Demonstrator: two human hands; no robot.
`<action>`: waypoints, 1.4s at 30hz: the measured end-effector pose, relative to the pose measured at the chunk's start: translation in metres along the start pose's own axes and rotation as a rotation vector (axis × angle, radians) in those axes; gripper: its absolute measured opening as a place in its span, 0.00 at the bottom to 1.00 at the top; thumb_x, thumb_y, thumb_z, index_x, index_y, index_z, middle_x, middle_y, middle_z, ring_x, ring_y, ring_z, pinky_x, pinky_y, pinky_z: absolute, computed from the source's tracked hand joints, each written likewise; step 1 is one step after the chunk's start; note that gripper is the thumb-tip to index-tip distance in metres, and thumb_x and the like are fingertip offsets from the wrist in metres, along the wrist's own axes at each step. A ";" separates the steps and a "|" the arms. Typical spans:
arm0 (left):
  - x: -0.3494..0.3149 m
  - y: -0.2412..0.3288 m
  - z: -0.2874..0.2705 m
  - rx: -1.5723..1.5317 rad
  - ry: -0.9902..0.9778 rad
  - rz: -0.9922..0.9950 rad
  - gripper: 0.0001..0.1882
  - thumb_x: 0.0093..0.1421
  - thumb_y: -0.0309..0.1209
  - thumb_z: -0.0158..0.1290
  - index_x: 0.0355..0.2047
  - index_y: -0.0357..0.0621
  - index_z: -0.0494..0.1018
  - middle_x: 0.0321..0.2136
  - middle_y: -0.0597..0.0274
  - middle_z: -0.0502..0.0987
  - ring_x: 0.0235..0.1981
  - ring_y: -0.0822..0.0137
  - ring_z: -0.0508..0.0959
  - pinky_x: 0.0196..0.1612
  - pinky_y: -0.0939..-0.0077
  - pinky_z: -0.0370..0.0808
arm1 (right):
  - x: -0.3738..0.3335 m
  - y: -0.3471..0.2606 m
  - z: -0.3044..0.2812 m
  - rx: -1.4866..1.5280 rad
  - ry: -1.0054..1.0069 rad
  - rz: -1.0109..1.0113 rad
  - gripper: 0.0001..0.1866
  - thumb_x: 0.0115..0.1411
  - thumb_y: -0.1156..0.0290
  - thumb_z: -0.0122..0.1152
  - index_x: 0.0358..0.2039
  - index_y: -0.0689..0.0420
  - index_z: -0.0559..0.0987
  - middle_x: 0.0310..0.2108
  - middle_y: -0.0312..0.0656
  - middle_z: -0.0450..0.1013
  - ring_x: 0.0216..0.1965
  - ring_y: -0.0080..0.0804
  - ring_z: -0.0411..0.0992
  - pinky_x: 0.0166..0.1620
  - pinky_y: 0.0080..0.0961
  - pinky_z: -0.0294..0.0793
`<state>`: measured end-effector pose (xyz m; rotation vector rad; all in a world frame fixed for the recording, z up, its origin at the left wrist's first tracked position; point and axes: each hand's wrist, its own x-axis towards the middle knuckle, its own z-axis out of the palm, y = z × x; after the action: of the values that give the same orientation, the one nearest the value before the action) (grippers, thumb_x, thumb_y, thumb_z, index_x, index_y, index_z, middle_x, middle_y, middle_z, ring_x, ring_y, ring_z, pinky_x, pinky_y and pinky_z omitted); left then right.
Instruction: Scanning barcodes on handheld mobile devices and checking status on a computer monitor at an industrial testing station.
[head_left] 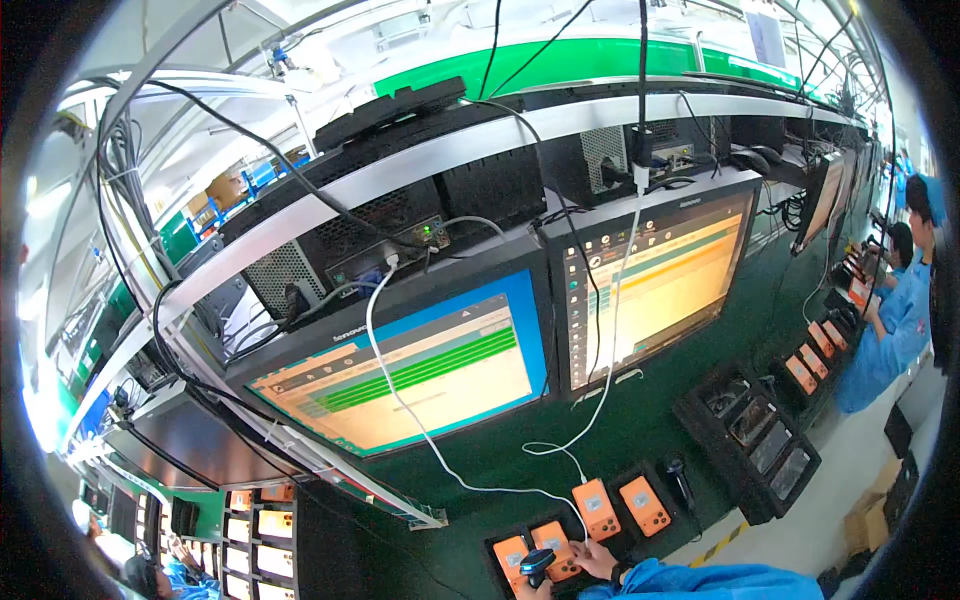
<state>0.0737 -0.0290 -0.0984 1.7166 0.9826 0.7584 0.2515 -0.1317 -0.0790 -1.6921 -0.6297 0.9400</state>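
Observation:
At the lower edge my left hand point(534, 590) is closed around a handheld barcode scanner point(537, 562) with a dark body and blue trim; part of the hand is cut off. My right hand point(596, 561) has its fingers pinched at the end of a white cable point(480, 487), beside an orange phone point(549, 534). The plug itself is hidden by the fingers. To the left, another orange phone point(510, 553) lies partly behind the scanner. Just beyond my right hand an orange phone point(598, 508) has a second white cable point(568, 452) running to its top edge. Farther right lies one more orange phone point(640, 505).
Two monitors point(530, 345) point(735, 250) stand behind the phones, under a metal shelf rail point(440, 150). A black device point(680, 484) lies right of the phones, then a black tray point(745, 440) of dark phones. Co-workers in blue point(905, 330) sit at the right; a rack of orange phones point(275, 525) stands left.

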 end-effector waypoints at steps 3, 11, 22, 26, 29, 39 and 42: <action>-0.001 0.000 -0.002 0.080 -0.006 -0.061 0.24 0.46 0.19 0.50 0.48 0.37 0.68 0.32 0.59 0.74 0.33 0.65 0.72 0.37 0.70 0.72 | 0.009 0.034 0.006 0.366 -0.025 -0.079 0.14 0.56 0.70 0.62 0.28 0.58 0.63 0.55 0.48 0.69 0.44 0.27 0.71 0.45 0.24 0.69; -0.002 0.019 -0.006 0.030 -0.028 -0.184 0.23 0.49 0.24 0.53 0.48 0.39 0.68 0.32 0.57 0.74 0.33 0.62 0.74 0.36 0.68 0.72 | 0.005 0.010 -0.001 0.026 -0.113 0.089 0.15 0.55 0.80 0.58 0.26 0.58 0.58 0.59 0.54 0.62 0.59 0.35 0.63 0.53 0.26 0.67; -0.010 0.011 -0.009 0.137 0.004 -0.167 0.24 0.51 0.33 0.56 0.49 0.37 0.68 0.35 0.53 0.77 0.37 0.57 0.76 0.39 0.64 0.73 | -0.008 -0.038 -0.003 -0.103 0.001 0.014 0.16 0.51 0.66 0.65 0.31 0.58 0.66 0.26 0.38 0.67 0.29 0.28 0.67 0.34 0.28 0.67; -0.012 0.032 -0.013 0.205 -0.052 -0.300 0.22 0.49 0.34 0.57 0.44 0.41 0.72 0.32 0.53 0.79 0.35 0.59 0.79 0.39 0.64 0.75 | -0.008 -0.014 -0.004 -0.156 -0.014 0.018 0.15 0.52 0.70 0.64 0.28 0.58 0.64 0.25 0.38 0.66 0.29 0.27 0.66 0.34 0.26 0.66; 0.000 0.069 -0.013 0.283 -0.096 -0.449 0.20 0.44 0.36 0.58 0.39 0.45 0.77 0.28 0.53 0.80 0.33 0.57 0.81 0.39 0.63 0.76 | 0.002 0.043 0.004 -0.014 0.061 -0.127 0.23 0.50 0.63 0.64 0.45 0.60 0.71 0.31 0.41 0.73 0.32 0.31 0.72 0.38 0.31 0.70; 0.001 0.061 -0.015 0.243 -0.050 -0.361 0.12 0.46 0.32 0.56 0.31 0.39 0.75 0.22 0.55 0.79 0.24 0.63 0.80 0.32 0.67 0.76 | -0.006 -0.033 -0.006 -0.065 -0.045 -0.017 0.27 0.53 0.69 0.59 0.53 0.63 0.68 0.35 0.39 0.72 0.31 0.26 0.66 0.37 0.25 0.66; 0.000 0.055 -0.011 0.245 -0.073 -0.337 0.11 0.46 0.32 0.57 0.29 0.39 0.76 0.21 0.55 0.79 0.24 0.63 0.80 0.32 0.68 0.75 | -0.009 -0.030 -0.007 -0.098 -0.052 -0.014 0.27 0.53 0.69 0.59 0.53 0.63 0.68 0.37 0.39 0.73 0.31 0.25 0.66 0.37 0.25 0.67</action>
<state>0.0792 -0.0346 -0.0430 1.7082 1.3147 0.3661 0.2536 -0.1326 -0.0469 -1.7516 -0.7321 0.9590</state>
